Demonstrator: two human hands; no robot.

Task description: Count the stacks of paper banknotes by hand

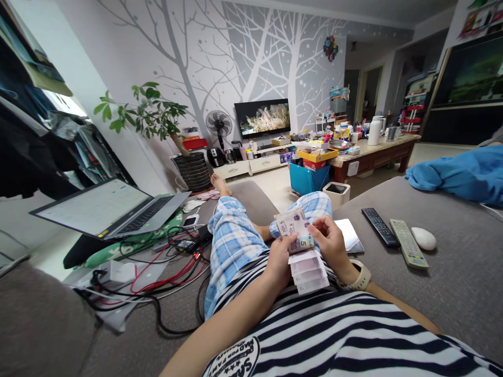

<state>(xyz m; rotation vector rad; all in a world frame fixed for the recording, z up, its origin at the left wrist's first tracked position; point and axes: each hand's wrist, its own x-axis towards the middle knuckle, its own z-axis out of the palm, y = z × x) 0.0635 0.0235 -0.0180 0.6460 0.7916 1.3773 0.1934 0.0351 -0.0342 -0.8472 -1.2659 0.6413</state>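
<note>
A stack of banknotes (293, 226), the top one printed with a 5, is held up over my lap. My left hand (280, 256) grips the stack from its left side, the thumb lying on the face of the notes. Several more notes fan downward below it, pale side up, toward my striped shirt. At the stack's right edge, my right hand (330, 240) pinches the top note between thumb and bent fingers. A pale watch (359, 276) circles my right wrist. Beneath the notes are my legs in blue checked trousers (238, 230).
On the sofa (298, 361) to my right lie a black remote (380, 227), a beige remote (408, 243), a white rounded object (424, 238) and a white flat device (349, 235). Left are an open laptop (118, 212) and tangled cables (168, 280). A cluttered coffee table (393, 146) stands ahead.
</note>
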